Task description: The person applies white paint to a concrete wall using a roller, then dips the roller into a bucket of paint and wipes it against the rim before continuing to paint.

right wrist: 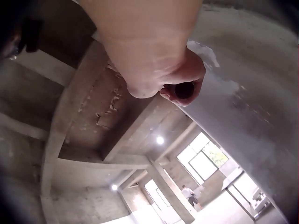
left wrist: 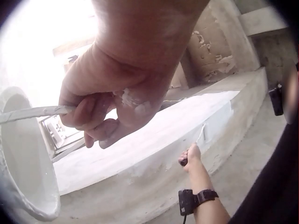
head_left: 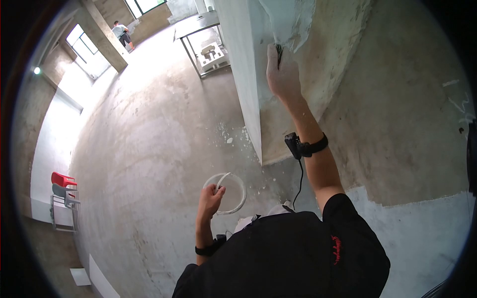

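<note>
In the head view the right hand [head_left: 284,78] is raised against the pillar, its fingers curled round a dark handle [head_left: 279,53]. The left wrist view shows a thin pale tool [left wrist: 201,134] reaching from that fist to a white patch on the wall. Low in front of the body, the left hand [head_left: 210,199] grips the white handle [head_left: 222,180] of a round white bucket [head_left: 242,194]. White residue marks the left palm [left wrist: 133,100]. In the right wrist view the right hand [right wrist: 187,81] wraps the dark round handle end [right wrist: 184,89].
A metal-framed table [head_left: 198,24] stands beyond the pillar [head_left: 248,84]. Red and grey chairs [head_left: 63,180] are at the far left. Another person [head_left: 121,35] is bent over near the back wall. White splashes [head_left: 229,140] dot the floor beside the pillar's foot.
</note>
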